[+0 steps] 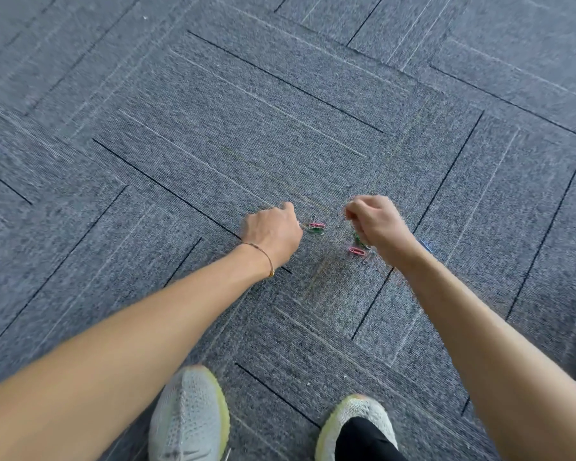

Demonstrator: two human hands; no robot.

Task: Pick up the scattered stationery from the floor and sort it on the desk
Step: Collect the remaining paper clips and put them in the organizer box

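Both hands reach low at frame centre to gather paper clips (316,226) off the carpet (213,128): left hand (273,232) and right hand (374,222) curled, grip contents hidden.

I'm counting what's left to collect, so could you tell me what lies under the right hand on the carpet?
Below the right hand, a green paperclip, a pink paperclip and a blue one past the wrist show on the carpet. Anything directly beneath the palm is covered.
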